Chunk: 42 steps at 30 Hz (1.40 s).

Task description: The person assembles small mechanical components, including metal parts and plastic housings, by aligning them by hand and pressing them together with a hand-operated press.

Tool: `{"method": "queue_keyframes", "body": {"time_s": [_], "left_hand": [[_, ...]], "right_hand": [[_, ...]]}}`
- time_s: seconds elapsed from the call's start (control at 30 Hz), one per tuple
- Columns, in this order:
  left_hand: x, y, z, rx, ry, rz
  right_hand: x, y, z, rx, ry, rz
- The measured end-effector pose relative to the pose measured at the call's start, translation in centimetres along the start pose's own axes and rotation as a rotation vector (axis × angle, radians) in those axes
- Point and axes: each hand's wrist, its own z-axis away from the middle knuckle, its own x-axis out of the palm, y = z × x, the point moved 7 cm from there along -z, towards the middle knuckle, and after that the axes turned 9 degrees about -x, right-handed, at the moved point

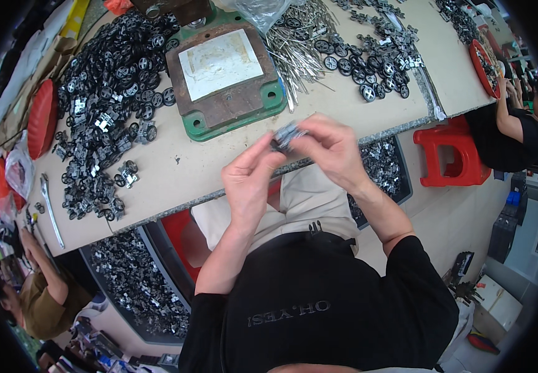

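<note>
Between my two hands, just over the table's front edge, is a small grey and black plastic toy part (289,134), slightly blurred. My left hand (250,180) pinches its black lower end with thumb and forefinger. From the other side, my right hand (334,152) grips the grey end, its fingers closed. Beyond them stands a green and brown metal press base (231,110) with a pale worn plate (220,64) on top. A big heap of black spoked wheels (123,71) and grey wheeled pieces (95,161) covers the table to the left.
Thin metal rods (303,46) and more black wheels (368,78) lie at the back right. A wrench (51,211) rests at the left. Bins of small parts (138,280) (381,165) stand below the table. A red stool (449,155) is at the right; other people sit at both sides.
</note>
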Motion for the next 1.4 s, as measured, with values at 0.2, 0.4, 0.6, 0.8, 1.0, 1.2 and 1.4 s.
{"method": "queue_keyframes", "body": {"time_s": [0.2,0.4,0.6,0.8,1.0,1.2,1.4], "left_hand": [[-0.1,0.2,-0.6,0.012,-0.037,-0.093],[-0.7,0.3,-1.1,-0.141,-0.157,0.186],[-0.5,0.3,-1.0,-0.2,-0.177,0.176],[-1.0,0.0,-1.1,-0.218,-0.184,0.172],[-0.4,0.2,-1.2,-0.238,-0.23,0.193],[-0.4,0.2,-1.2,-0.214,-0.189,0.147],[-0.3,0.0,-0.9,-0.178,-0.162,0.19]], "right_hand": [[0.2,1.4,0.7,0.062,0.047,-0.076],[-2.4,-1.3,-1.6,0.046,-0.078,0.236],[-11.0,-1.1,-5.7,-0.049,0.073,0.982],[-11.8,0.3,-8.1,-0.023,-0.02,1.216],[-10.6,-1.4,-7.7,-0.098,-0.014,1.141],[-7.5,0.0,-4.0,0.145,0.012,0.471],[-1.8,1.5,-0.6,0.182,0.101,-0.13]]}}
